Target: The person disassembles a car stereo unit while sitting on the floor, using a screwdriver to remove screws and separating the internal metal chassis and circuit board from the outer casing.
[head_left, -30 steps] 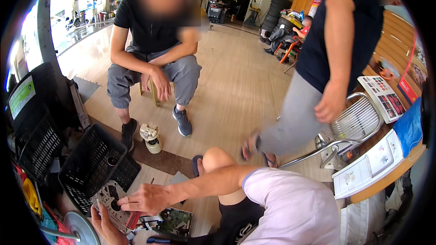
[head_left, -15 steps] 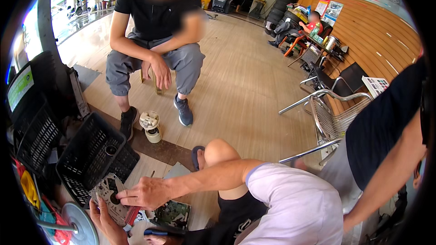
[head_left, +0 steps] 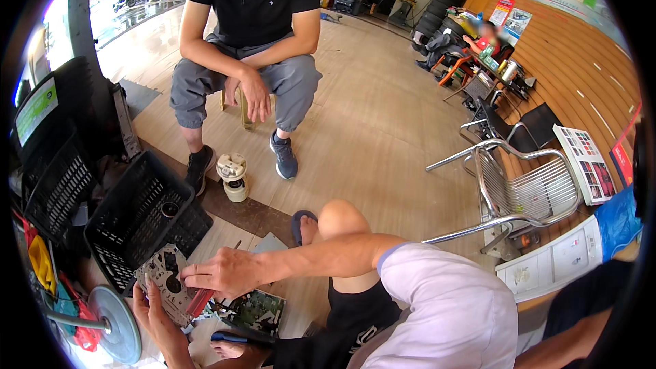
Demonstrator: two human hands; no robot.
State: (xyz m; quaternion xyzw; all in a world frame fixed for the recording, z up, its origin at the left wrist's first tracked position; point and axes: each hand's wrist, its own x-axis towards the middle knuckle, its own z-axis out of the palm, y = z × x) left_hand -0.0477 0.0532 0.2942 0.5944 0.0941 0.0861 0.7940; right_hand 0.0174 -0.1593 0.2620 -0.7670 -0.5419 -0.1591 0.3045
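Observation:
A flat grey metal plate (head_left: 165, 275) with cut-outs and a dark round centre, which looks like a disc-player mechanism, is tilted at the lower left. My left hand (head_left: 156, 314) grips its near left edge, thumb over the face. My right hand (head_left: 229, 273) reaches in from the right, fingers drawn together at the plate's right side; what they pinch is hidden. A long red piece (head_left: 199, 302) lies below those fingers, against the plate's lower right edge. Next to it on the floor rests a green circuit board (head_left: 256, 313) in a metal frame.
Black plastic crates (head_left: 147, 215) stand at the left, above a round grey base (head_left: 115, 324). A white cylindrical part (head_left: 234, 178) stands upright near a seated person (head_left: 256, 10). Metal chairs (head_left: 523, 184) are at the right. Another person's arm (head_left: 564, 343) shows at the lower right.
The view has shifted slightly. The person at the right has moved down and mostly out of view, uncovering a chair and printed sheets. My hands stay at the plate, the right one almost unmoved.

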